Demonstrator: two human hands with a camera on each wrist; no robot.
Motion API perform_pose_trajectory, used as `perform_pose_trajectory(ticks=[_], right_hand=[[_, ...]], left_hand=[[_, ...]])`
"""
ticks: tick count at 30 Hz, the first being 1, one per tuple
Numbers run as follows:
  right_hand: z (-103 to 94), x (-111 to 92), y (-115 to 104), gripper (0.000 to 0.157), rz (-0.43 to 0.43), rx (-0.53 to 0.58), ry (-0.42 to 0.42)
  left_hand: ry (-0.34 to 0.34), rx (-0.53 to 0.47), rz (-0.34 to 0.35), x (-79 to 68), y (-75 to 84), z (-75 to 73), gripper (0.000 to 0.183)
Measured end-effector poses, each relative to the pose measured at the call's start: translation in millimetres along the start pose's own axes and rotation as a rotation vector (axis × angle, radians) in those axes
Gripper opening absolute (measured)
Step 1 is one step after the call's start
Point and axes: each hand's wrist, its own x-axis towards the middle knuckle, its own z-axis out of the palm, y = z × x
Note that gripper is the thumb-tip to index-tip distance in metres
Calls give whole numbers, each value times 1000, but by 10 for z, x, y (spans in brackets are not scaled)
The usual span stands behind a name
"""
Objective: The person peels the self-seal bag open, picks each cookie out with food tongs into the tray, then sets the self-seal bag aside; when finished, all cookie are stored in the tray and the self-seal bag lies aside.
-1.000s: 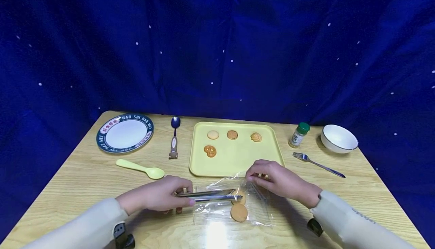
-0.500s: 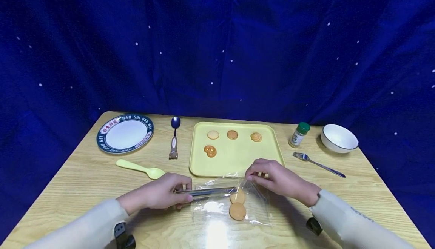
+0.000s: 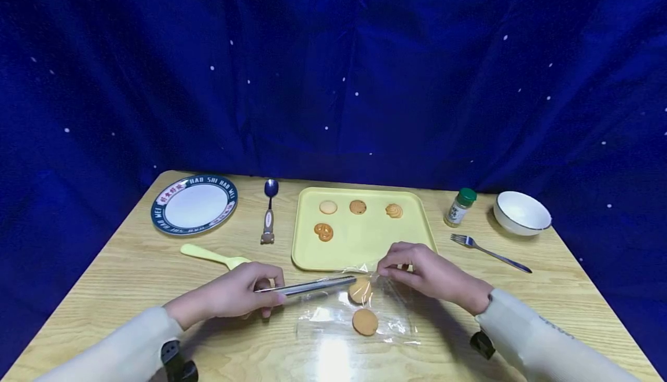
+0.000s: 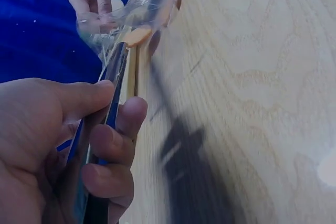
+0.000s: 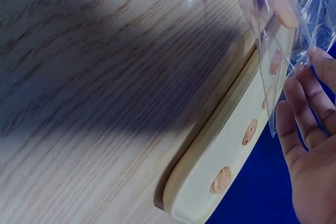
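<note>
My left hand [image 3: 237, 295] grips a pair of metal tongs [image 3: 315, 285], whose tips meet the edge of a round cookie [image 3: 360, 291]. That cookie appears tilted at the tips in the left wrist view. A clear plastic bag [image 3: 325, 317] lies around it, its upper edge raised. Another round cookie [image 3: 365, 322] lies lower down within the bag's outline. My right hand [image 3: 424, 272] pinches the bag's upper edge between thumb and fingers, as the right wrist view also shows. Whether the tilted cookie is fully inside the bag, I cannot tell.
Behind the bag is a yellow tray [image 3: 375, 246] with several cookies, including a pretzel-shaped one [image 3: 323, 232]. To the left are a plate [image 3: 194, 205], a dark spoon [image 3: 268, 211] and a yellow spoon [image 3: 208, 253]. A shaker [image 3: 460, 207], fork [image 3: 490, 252] and bowl [image 3: 521, 213] stand right.
The tongs have closed at the upper cookie and drawn back left and upward. That cookie has shifted away from the lower one and tilted. My right hand has stayed at the bag's edge.
</note>
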Motion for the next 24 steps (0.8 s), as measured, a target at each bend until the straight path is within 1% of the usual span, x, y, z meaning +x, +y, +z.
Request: perform_pose_trajectory(ticks=[5,7,10,12,15,18,20,22,24], right_hand=[[5,17,-1,12,7,2,-2],[6,21,0,12,6,0,-1],[-2,12,7,12,6,3,4],[-12,5,9,11,3,5,8],[-26,-16,19,11,-1,7,12],[-38,-50,35,11,-5,4,15],[-42,-72,51,11,-10,4,20],[-45,-88,57,11,-7,3,19],[-46,-100,62,11,-5,1,18]], left_hand=[[-6,-16,-19,-42,-27,-18,18],[-2,-31,-30,-87,-45,-40,18],[-8,-81,-41,-192,-73,-102,19],[-16,-112,-40,-285,-100,-158,19],[-33,-155,-18,-445,-167,-260,19],[-55,-204,38,-614,-266,-380,17],[-62,-223,59,-721,-327,-468,16],[-47,-227,63,-796,-364,-552,17],[-5,-208,47,-822,-372,-625,17]])
